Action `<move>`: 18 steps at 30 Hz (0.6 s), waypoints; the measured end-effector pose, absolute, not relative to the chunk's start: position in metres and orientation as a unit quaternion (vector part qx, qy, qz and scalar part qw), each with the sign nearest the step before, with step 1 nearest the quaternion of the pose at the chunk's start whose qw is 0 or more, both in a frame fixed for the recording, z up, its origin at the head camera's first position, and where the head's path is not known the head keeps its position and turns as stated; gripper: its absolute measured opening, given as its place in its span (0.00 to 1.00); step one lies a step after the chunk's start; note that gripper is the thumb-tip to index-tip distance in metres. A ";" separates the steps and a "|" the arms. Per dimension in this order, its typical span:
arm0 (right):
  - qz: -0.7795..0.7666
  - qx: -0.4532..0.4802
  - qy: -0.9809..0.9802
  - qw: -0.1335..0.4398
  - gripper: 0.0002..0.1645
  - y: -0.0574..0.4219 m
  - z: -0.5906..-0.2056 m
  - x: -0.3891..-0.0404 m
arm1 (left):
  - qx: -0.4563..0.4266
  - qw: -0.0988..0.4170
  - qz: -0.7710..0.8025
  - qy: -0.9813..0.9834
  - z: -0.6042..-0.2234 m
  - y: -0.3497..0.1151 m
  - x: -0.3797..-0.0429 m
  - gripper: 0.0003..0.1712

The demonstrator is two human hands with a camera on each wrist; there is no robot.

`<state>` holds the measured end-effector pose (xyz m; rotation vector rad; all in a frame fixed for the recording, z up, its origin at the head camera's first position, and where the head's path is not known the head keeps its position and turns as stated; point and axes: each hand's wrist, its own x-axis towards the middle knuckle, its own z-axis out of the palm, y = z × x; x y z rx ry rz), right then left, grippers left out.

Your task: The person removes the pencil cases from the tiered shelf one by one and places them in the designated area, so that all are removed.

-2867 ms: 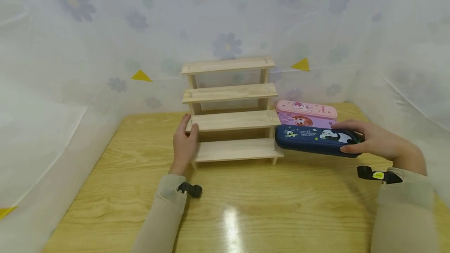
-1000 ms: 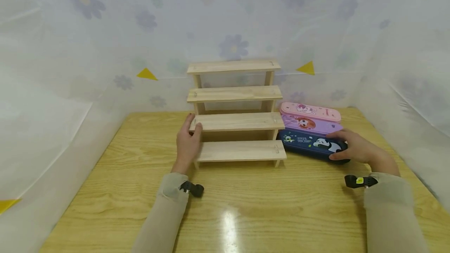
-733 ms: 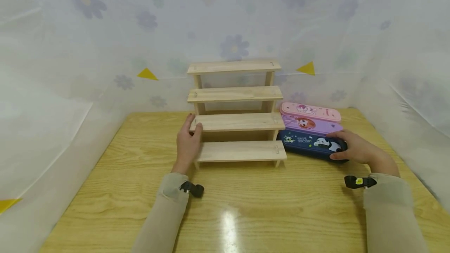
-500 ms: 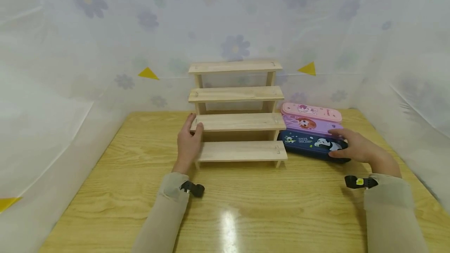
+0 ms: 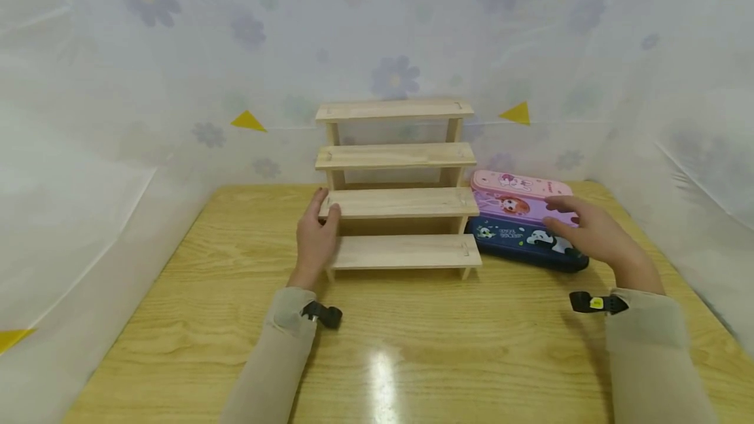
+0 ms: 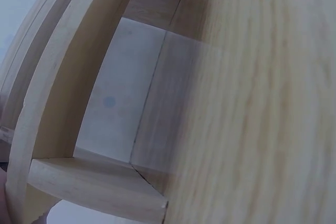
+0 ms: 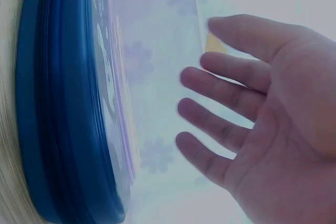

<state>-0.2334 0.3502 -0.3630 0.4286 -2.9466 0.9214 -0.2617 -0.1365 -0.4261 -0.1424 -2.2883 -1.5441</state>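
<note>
A four-tier wooden step shelf (image 5: pixel 400 203) stands mid-table in the head view. My left hand (image 5: pixel 315 239) grips the left end of its second board from the bottom, thumb at the front corner. Boards and an upright fill the left wrist view. To the right of the shelf lie three long pencil cases side by side: navy with a panda (image 5: pixel 518 247), purple with a girl (image 5: pixel 486 204) and pink with a rabbit (image 5: pixel 536 187). My right hand (image 5: pixel 595 235) hovers over their right ends, holding nothing. In the right wrist view its fingers are spread beside the navy case's edge.
The wood-grain table (image 5: pixel 412 332) extends in front of the shelf and to both sides. Flower-print white sheeting (image 5: pixel 283 51) encloses the back and sides. Yellow triangles (image 5: pixel 517 114) mark the back sheet.
The navy pencil case came down and back against the purple one. My right hand then released it and lifted up and slightly away. My left hand has kept its grip on the shelf.
</note>
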 end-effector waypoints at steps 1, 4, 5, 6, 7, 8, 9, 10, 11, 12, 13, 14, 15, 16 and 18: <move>0.300 0.137 -0.944 0.020 0.32 0.348 -0.363 -0.234 | -0.050 0.186 -0.546 -0.815 -0.426 -0.137 -0.262 0.31; 0.310 0.132 -0.941 0.035 0.32 0.339 -0.361 -0.234 | -0.047 0.177 -0.541 -0.821 -0.423 -0.139 -0.262 0.31; 0.312 0.131 -0.940 0.038 0.32 0.335 -0.361 -0.235 | -0.047 0.174 -0.538 -0.824 -0.423 -0.139 -0.262 0.32; 0.316 0.133 -0.938 0.042 0.32 0.331 -0.360 -0.235 | -0.047 0.172 -0.535 -0.826 -0.422 -0.140 -0.262 0.32; 0.319 0.139 -0.936 0.049 0.32 0.328 -0.360 -0.235 | -0.046 0.169 -0.532 -0.828 -0.421 -0.140 -0.262 0.32; 0.319 0.145 -0.935 0.054 0.32 0.324 -0.359 -0.236 | -0.047 0.167 -0.529 -0.831 -0.421 -0.141 -0.263 0.32; 0.320 0.149 -0.934 0.058 0.32 0.320 -0.359 -0.237 | -0.049 0.166 -0.525 -0.834 -0.420 -0.142 -0.263 0.32; 0.321 0.153 -0.933 0.063 0.32 0.316 -0.358 -0.237 | -0.050 0.165 -0.520 -0.837 -0.419 -0.143 -0.263 0.32; 0.325 0.158 -0.930 0.067 0.31 0.311 -0.358 -0.238 | -0.052 0.163 -0.514 -0.840 -0.419 -0.144 -0.263 0.32; 0.328 0.166 -0.927 0.073 0.31 0.307 -0.358 -0.238 | -0.054 0.160 -0.511 -0.843 -0.418 -0.144 -0.263 0.32; 0.328 0.172 -0.926 0.078 0.31 0.303 -0.358 -0.239 | -0.056 0.156 -0.507 -0.846 -0.418 -0.145 -0.263 0.33; 0.328 0.175 -0.925 0.083 0.31 0.299 -0.358 -0.240 | -0.058 0.153 -0.503 -0.849 -0.417 -0.145 -0.263 0.33; 0.330 0.180 -0.922 0.087 0.32 0.295 -0.359 -0.241 | -0.058 0.149 -0.496 -0.853 -0.417 -0.146 -0.263 0.33; 0.331 0.187 -0.920 0.095 0.32 0.290 -0.359 -0.242 | -0.058 0.145 -0.490 -0.858 -0.416 -0.146 -0.262 0.34; 0.326 0.196 -0.919 0.107 0.34 0.281 -0.360 -0.244 | -0.057 0.137 -0.473 -0.868 -0.414 -0.147 -0.262 0.35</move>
